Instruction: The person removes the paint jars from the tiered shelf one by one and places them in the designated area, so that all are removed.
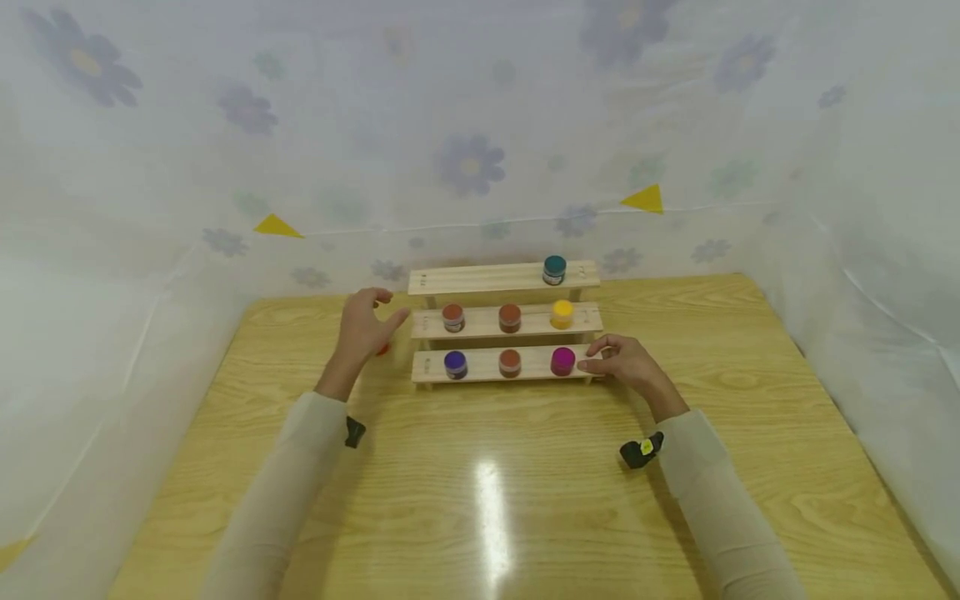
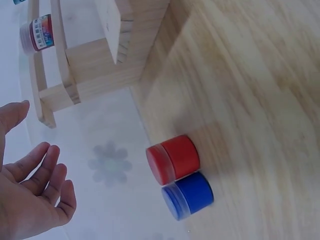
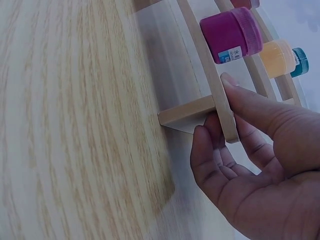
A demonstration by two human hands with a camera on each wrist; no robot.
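A three-step wooden rack (image 1: 480,279) bears several small paint jars. My right hand (image 1: 624,362) holds the right end of its lowest step, thumb on top and fingers curled under the board (image 3: 228,117). Close to that thumb sits a magenta jar (image 3: 227,36). My left hand (image 1: 363,329) hovers just off the rack's left side, thumb and fingers spread with nothing between them. Below it, a red jar (image 2: 181,157) and a blue jar (image 2: 195,194) stand side by side on the table, mostly hidden by the hand in the head view.
The top step carries a teal jar (image 1: 554,269). On the middle step are two reddish-brown jars and a yellow jar (image 1: 562,314); the lowest also has a purple-blue jar (image 1: 455,364) and a brown one (image 1: 510,362). Flowered white sheeting (image 1: 472,100) encloses the wooden table (image 1: 420,483).
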